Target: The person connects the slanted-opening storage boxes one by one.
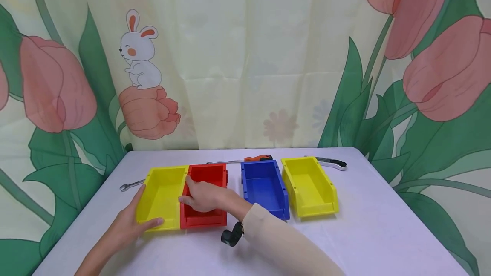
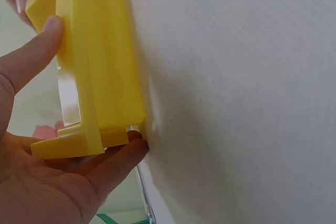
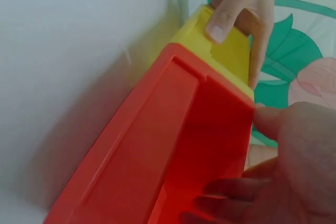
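Note:
A yellow storage bin (image 1: 163,197) stands at the left, side by side with a red storage bin (image 1: 205,221); their rims touch. My left hand (image 1: 128,225) grips the yellow bin at its near left corner. Its thumb (image 2: 44,45) lies over the front edge, and the other fingers reach round the outer side. My right hand (image 1: 205,195) is over the red bin, at the rim that meets the yellow one. In the right wrist view, its thumb (image 3: 270,121) rests at that rim while several fingers (image 3: 226,203) dip inside the red bin.
Right of the red bin stand a blue bin (image 1: 262,186) and another yellow bin (image 1: 312,188). A screwdriver (image 1: 258,158) lies behind the blue bin. One wrench (image 1: 130,185) lies at the left, another wrench-like tool (image 1: 335,164) at the back right. A patterned curtain (image 1: 245,54) hangs behind the table.

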Available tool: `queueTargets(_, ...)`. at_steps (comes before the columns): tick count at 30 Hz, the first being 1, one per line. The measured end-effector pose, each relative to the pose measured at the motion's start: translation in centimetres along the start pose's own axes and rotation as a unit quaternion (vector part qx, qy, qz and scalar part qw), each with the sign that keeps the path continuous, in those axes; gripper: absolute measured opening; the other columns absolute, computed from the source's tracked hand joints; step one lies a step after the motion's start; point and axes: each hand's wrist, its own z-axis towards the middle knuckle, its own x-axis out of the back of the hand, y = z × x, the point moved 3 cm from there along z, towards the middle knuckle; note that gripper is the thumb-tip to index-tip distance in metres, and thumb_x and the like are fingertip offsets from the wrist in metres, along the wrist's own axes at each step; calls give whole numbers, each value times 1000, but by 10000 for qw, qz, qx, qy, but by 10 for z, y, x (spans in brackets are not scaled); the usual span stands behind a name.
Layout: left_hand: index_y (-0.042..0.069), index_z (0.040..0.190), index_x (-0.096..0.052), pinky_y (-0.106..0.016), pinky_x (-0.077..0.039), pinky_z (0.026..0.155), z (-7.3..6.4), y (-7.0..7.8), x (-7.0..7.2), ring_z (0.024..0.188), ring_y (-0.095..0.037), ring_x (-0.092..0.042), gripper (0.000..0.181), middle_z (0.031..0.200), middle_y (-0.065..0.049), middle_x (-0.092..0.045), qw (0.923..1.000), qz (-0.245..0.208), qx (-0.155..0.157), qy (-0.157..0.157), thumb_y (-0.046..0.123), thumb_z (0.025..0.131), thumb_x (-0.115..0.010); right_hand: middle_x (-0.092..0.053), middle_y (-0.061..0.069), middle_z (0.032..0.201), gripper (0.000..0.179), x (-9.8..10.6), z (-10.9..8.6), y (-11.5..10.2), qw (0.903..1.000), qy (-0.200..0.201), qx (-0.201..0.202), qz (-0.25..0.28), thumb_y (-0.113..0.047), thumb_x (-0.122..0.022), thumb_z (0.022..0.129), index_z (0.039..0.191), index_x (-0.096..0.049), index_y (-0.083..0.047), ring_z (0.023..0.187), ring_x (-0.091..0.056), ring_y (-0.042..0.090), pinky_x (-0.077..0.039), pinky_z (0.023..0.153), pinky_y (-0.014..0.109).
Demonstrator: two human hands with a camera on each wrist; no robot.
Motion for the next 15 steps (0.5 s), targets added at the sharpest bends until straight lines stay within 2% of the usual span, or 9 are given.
queueTargets(2,14,170,13,-62,-55,109,2,1,0,128,-50,-48,142,167,-34,-24,10000,-13,14,-8,65,79,-85,-70,-7,128,81,4,-4,4,9997,166,149,99,-49,-65,103,169,-27,-23,105,-65,3,-62,98,25)
queueTargets(4,15,170,13,-62,-56,108,4,2,0,128,-50,-47,143,168,-34,-23,10000,-14,59,-9,64,79,-85,-67,-4,140,78,12,-12,9,9987,322,298,250,-48,-66,103,168,-31,-22,118,-65,6,-62,102,28)
queueTargets(9,15,169,14,-67,-51,112,8,3,-2,133,-54,-43,145,169,-35,-17,9998,-64,169,-51,65,77,-85,-60,4,154,69,38,-41,37,9930,760,535,736,-39,-66,104,164,-39,-19,140,-59,22,-61,107,38)
queueTargets(12,11,169,14,-71,-45,115,8,6,-2,136,-56,-40,143,170,-36,-15,9998,-101,151,-97,62,79,-86,-58,7,156,64,54,-59,64,9887,1169,464,812,-34,-66,105,162,-44,-15,144,-57,27,-58,112,46)
queueTargets(15,5,169,11,-74,-41,117,7,9,0,141,-56,-35,139,169,-37,-14,10000,-31,-74,-13,55,82,-86,-58,11,157,60,66,-74,91,9837,1640,207,702,-31,-66,105,158,-48,-10,146,-55,31,-51,119,53)
